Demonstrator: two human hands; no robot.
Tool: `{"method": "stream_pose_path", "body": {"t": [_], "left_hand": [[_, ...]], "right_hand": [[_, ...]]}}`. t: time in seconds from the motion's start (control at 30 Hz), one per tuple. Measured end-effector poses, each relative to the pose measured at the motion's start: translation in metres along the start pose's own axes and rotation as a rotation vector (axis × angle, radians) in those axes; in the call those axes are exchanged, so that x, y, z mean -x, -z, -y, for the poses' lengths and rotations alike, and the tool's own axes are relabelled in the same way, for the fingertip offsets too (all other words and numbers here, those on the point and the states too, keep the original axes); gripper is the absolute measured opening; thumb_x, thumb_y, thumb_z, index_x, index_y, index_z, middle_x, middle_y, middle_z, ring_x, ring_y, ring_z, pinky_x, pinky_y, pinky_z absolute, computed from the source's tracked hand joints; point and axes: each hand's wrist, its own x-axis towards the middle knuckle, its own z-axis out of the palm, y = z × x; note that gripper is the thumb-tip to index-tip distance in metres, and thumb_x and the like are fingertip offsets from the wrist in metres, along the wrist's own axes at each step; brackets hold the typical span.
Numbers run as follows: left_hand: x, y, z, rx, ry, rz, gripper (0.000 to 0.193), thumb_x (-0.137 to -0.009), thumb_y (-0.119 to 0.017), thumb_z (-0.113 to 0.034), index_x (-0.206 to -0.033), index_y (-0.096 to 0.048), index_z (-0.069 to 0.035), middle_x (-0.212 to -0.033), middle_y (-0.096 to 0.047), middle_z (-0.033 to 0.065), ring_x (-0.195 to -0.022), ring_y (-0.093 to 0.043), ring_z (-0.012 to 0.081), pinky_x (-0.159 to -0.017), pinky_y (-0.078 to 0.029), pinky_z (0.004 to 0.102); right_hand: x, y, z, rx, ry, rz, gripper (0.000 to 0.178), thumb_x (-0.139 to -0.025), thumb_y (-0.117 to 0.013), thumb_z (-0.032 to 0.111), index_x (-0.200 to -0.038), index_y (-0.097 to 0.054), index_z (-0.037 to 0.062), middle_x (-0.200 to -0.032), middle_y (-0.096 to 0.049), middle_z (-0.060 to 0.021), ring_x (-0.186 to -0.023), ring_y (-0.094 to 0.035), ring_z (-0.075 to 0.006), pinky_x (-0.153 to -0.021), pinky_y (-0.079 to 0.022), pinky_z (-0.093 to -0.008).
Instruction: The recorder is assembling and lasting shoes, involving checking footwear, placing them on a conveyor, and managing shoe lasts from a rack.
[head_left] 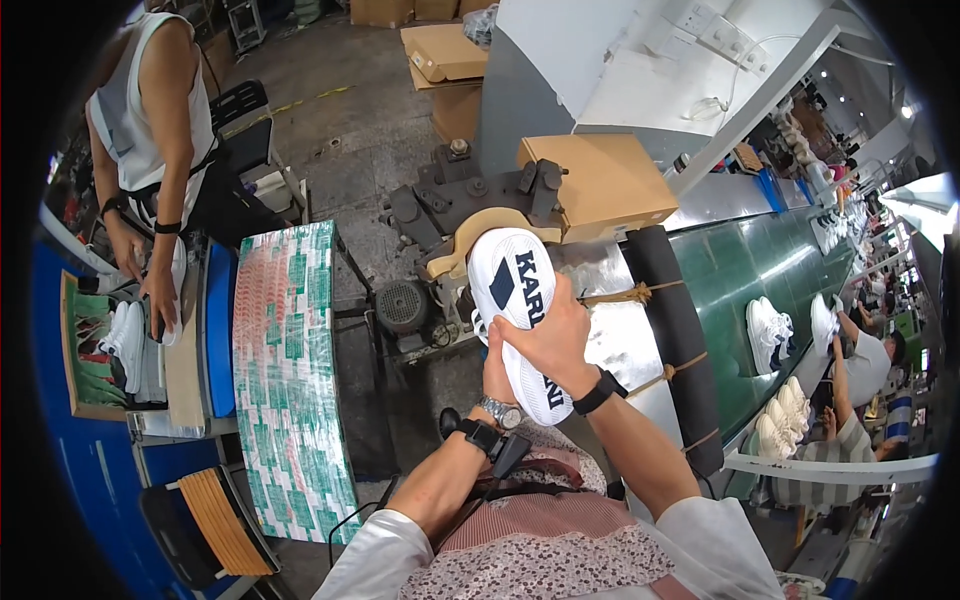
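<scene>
A white sneaker (498, 262) is held sole-side outward, with dark lettering and a dark patch across the sole. My right hand (560, 335) wraps round its right edge, thumb across the middle of the sole. Lower on the left edge is my left hand (496, 372), closed on the same sneaker; its fingers are mostly hidden behind it. Just beyond the toe curves a tan band (465, 240) on a dark metal machine (425, 205). The toe overlaps this band in view; I cannot tell whether they touch.
A cardboard box (605, 190) sits beside the machine, a motor (403, 305) below it. At right, a green conveyor (700, 285) carries white shoes (768, 335) and cream shoes (782, 420). A wrapped board (290, 380) stands left; beyond it a co-worker (165, 120) handles shoes.
</scene>
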Motion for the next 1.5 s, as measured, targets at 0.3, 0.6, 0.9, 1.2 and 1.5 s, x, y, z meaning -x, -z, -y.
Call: {"method": "stream_pose_path", "body": {"t": [0.3, 0.6, 0.9, 1.2, 1.5], "left_hand": [[0.052, 0.026, -0.011, -0.246, 0.111, -0.009, 0.066, -0.104, -0.051, -0.043, -0.150, -0.037, 0.002, -0.142, -0.055, 0.0174, -0.127, -0.057, 0.0284, -0.109, -0.046, 0.0425], [0.130, 0.031, -0.091, -0.770, 0.200, -0.096, 0.064, -0.087, -0.073, -0.017, -0.142, -0.047, 0.003, -0.130, -0.063, 0.0111, -0.114, -0.064, 0.0219, -0.100, -0.051, 0.0365], [0.206, 0.021, -0.137, -1.566, 0.414, -0.231, 0.082, -0.060, -0.095, -0.019, -0.127, -0.056, 0.005, -0.115, -0.069, 0.0150, -0.106, -0.067, 0.0270, -0.093, -0.053, 0.0387], [0.099, -0.050, -0.030, -2.062, 0.432, -0.081, 0.082, -0.060, -0.097, -0.023, -0.125, -0.058, 0.007, -0.110, -0.071, 0.0180, -0.098, -0.069, 0.0277, -0.088, -0.056, 0.0376], [-0.019, -0.063, 0.097, -2.427, -0.146, 0.507, 0.105, -0.060, -0.093, -0.050, -0.139, -0.050, 0.005, -0.124, -0.064, 0.0240, -0.116, -0.061, 0.0398, -0.096, -0.051, 0.0431]], "right_hand": [[0.057, 0.029, 0.021, -0.169, -0.191, 0.028, 0.086, -0.066, -0.090, 0.033, -0.129, -0.046, -0.0043, -0.107, -0.066, -0.0222, -0.094, -0.069, -0.0370, -0.082, -0.055, -0.0433], [0.056, 0.019, -0.053, -1.677, -1.025, 0.458, 0.080, -0.101, -0.039, 0.065, -0.147, -0.038, -0.0004, -0.145, -0.051, -0.0167, -0.129, -0.053, -0.0248, -0.108, -0.041, -0.0398], [0.018, -0.026, -0.028, -1.917, -0.872, 0.794, 0.070, -0.091, -0.065, 0.062, -0.137, -0.058, 0.0099, -0.123, -0.066, -0.0041, -0.107, -0.062, -0.0154, -0.095, -0.050, -0.0334], [0.068, 0.121, -0.213, -1.891, -0.708, 0.421, 0.050, -0.097, -0.069, 0.035, -0.134, -0.058, 0.0027, -0.119, -0.067, -0.0044, -0.102, -0.065, -0.0103, -0.089, -0.055, -0.0285], [0.326, 0.209, -0.358, -0.047, -0.996, -0.092, 0.069, -0.076, -0.082, 0.053, -0.117, -0.068, -0.0012, -0.117, -0.070, -0.0214, -0.107, -0.067, -0.0365, -0.093, -0.052, -0.0415]]}}
